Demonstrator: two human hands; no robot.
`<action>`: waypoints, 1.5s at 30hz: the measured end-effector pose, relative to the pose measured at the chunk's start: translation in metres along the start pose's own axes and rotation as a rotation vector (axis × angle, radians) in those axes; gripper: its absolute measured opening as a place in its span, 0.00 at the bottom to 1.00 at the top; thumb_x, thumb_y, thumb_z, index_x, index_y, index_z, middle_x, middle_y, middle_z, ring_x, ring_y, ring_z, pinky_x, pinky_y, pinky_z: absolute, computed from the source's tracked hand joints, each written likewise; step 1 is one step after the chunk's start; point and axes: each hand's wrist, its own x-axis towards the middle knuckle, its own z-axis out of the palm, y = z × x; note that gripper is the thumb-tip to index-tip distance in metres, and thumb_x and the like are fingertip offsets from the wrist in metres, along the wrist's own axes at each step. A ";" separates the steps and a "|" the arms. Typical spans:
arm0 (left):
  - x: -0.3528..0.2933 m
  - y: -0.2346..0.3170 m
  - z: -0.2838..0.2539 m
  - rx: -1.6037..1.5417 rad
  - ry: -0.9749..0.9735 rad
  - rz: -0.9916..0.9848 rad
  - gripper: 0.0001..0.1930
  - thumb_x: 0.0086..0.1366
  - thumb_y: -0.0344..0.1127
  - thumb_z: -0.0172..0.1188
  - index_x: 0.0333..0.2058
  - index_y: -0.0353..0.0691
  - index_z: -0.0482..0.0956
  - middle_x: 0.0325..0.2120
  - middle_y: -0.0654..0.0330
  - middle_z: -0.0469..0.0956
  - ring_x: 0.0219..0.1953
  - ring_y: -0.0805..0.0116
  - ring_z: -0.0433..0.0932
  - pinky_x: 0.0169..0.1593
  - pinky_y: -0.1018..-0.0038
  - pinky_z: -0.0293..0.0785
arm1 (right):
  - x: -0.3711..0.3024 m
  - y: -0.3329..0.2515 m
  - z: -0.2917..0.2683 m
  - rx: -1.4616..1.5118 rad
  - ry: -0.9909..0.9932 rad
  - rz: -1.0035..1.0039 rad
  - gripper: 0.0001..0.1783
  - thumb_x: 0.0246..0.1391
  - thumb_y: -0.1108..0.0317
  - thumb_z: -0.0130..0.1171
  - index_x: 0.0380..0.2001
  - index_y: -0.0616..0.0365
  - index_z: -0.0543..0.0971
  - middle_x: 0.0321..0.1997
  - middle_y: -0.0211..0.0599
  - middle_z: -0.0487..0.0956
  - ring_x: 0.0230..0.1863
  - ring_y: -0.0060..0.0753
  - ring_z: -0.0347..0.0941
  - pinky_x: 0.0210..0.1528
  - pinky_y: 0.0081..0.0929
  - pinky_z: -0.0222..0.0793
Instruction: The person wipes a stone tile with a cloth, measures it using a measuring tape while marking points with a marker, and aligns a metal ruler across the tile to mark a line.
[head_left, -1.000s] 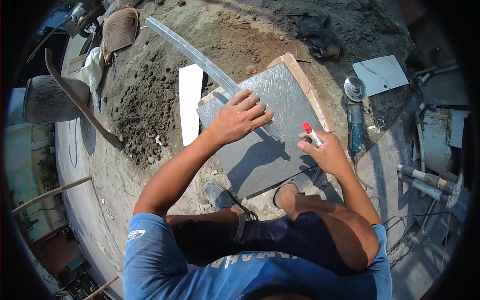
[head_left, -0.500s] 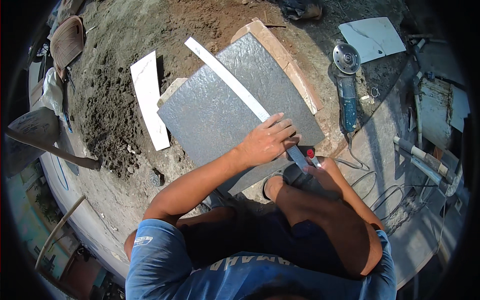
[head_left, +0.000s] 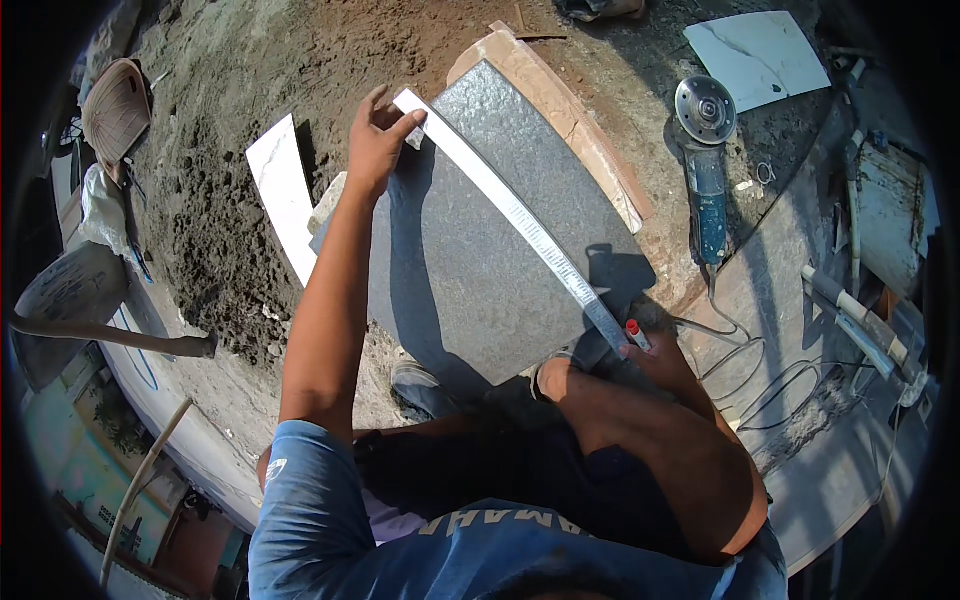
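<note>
A long silvery metal straightedge (head_left: 500,200) lies diagonally across a dark grey, rough-faced tile (head_left: 470,270). At its far end is my left hand (head_left: 376,145), thumb on the bar's edge and fingers curled beside the tip. My right hand (head_left: 660,355) closes on the near end, by my knee. A white marker with a red end (head_left: 637,334) sticks up from that same hand. Part of the right hand's fingers is in shadow and hard to see. My left arm casts a shadow over the tile.
An angle grinder (head_left: 706,170) lies right of the tile, its cord (head_left: 745,345) looping nearby. White marbled tile pieces (head_left: 758,62) (head_left: 280,190) lie at both sides. Brown sheeting (head_left: 570,120) shows under the tile. A sand heap (head_left: 220,200) and a hoe (head_left: 120,335) are left.
My left hand has gone from the near part of the straightedge to its far end. The straightedge has shifted slightly right and nearer. The right hand keeps hold of the near end and the marker.
</note>
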 end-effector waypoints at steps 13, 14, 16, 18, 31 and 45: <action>0.019 -0.005 0.013 -0.204 -0.076 -0.168 0.23 0.55 0.25 0.70 0.50 0.32 0.74 0.39 0.59 0.82 0.42 0.71 0.79 0.51 0.76 0.71 | 0.011 -0.013 -0.010 0.003 -0.109 0.085 0.22 0.55 0.53 0.62 0.42 0.63 0.80 0.32 0.48 0.82 0.34 0.39 0.80 0.39 0.36 0.72; 0.019 -0.005 0.015 -0.187 -0.074 -0.173 0.23 0.55 0.25 0.70 0.50 0.32 0.74 0.38 0.59 0.82 0.42 0.71 0.78 0.50 0.77 0.70 | 0.010 -0.015 -0.011 -0.007 -0.125 0.098 0.22 0.55 0.53 0.62 0.43 0.63 0.80 0.32 0.48 0.82 0.34 0.38 0.79 0.39 0.35 0.71; 0.020 -0.005 0.021 -0.182 -0.080 -0.184 0.23 0.56 0.25 0.70 0.50 0.33 0.74 0.38 0.60 0.82 0.41 0.72 0.78 0.50 0.77 0.70 | 0.010 -0.007 -0.010 -0.001 -0.115 0.095 0.22 0.56 0.54 0.61 0.43 0.63 0.80 0.31 0.47 0.82 0.34 0.37 0.79 0.39 0.35 0.71; 0.019 -0.008 0.027 -0.199 -0.093 -0.199 0.23 0.56 0.25 0.70 0.50 0.32 0.74 0.37 0.61 0.81 0.40 0.73 0.77 0.48 0.78 0.69 | 0.006 -0.006 -0.010 0.011 -0.103 0.105 0.21 0.56 0.54 0.61 0.43 0.63 0.79 0.31 0.46 0.82 0.33 0.35 0.78 0.39 0.35 0.71; 0.037 -0.032 0.000 -0.124 -0.110 -0.124 0.25 0.57 0.27 0.70 0.52 0.30 0.70 0.38 0.61 0.80 0.43 0.73 0.76 0.55 0.77 0.65 | 0.003 0.018 0.014 0.213 0.090 0.005 0.25 0.52 0.51 0.65 0.42 0.62 0.80 0.26 0.42 0.79 0.28 0.30 0.73 0.36 0.32 0.70; 0.026 -0.022 0.010 -0.107 -0.063 -0.103 0.27 0.57 0.28 0.71 0.53 0.28 0.69 0.35 0.62 0.80 0.41 0.73 0.77 0.54 0.77 0.67 | 0.007 0.019 0.012 0.186 0.118 0.069 0.25 0.52 0.50 0.65 0.42 0.62 0.80 0.28 0.44 0.80 0.30 0.29 0.75 0.36 0.33 0.70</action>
